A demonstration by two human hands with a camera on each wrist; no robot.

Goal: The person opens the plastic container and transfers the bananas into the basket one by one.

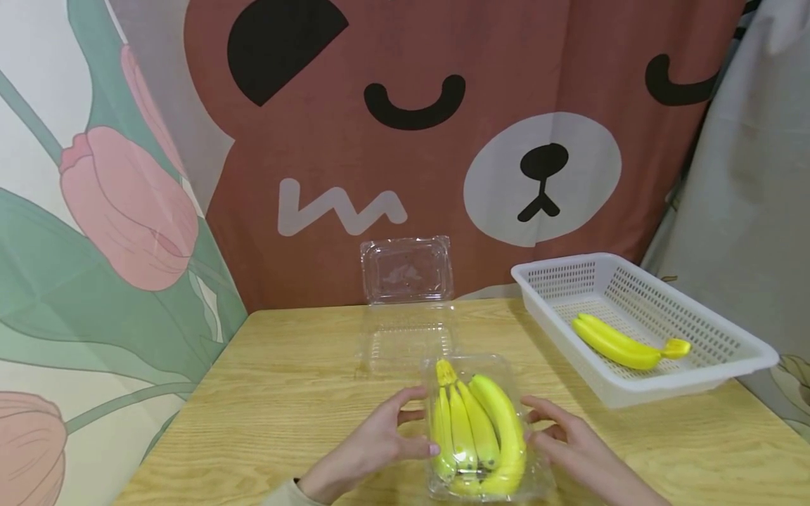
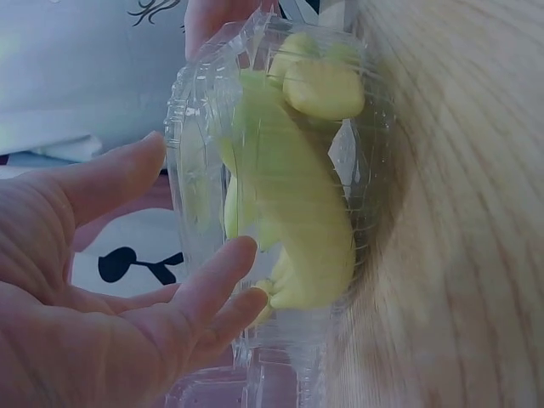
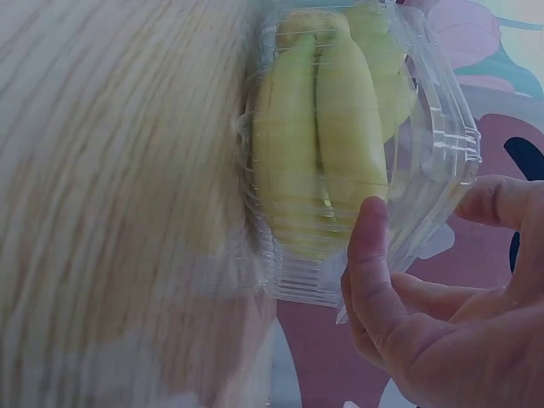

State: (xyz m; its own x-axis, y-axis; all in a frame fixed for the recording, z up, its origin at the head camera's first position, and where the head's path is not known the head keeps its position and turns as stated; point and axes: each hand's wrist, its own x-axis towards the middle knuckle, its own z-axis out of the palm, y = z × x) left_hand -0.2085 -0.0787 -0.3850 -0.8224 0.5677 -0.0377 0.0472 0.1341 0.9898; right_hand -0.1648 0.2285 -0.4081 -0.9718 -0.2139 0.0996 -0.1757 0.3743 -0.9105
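Note:
A bunch of yellow bananas [image 1: 481, 429] lies inside a clear plastic clamshell box [image 1: 481, 364] on the wooden table [image 1: 285, 393], near its front edge. My left hand [image 1: 424, 420] touches the box's left side with relaxed fingers, and my right hand [image 1: 531, 420] touches its right side the same way. In the left wrist view the left hand [image 2: 197, 200] is spread against the box [image 2: 191, 110], with the bananas [image 2: 293, 221] showing through. The right wrist view has the right hand [image 3: 425, 204], thumb on the box [image 3: 442, 127], beside the bananas [image 3: 323, 144].
A second clear clamshell [image 1: 407, 270] stands open and empty behind the first, its lid up against the bear-print curtain. A white perforated basket [image 1: 696, 393] sits at the table's right with one yellow banana [image 1: 616, 342] in it. Floral fabric hangs at the left.

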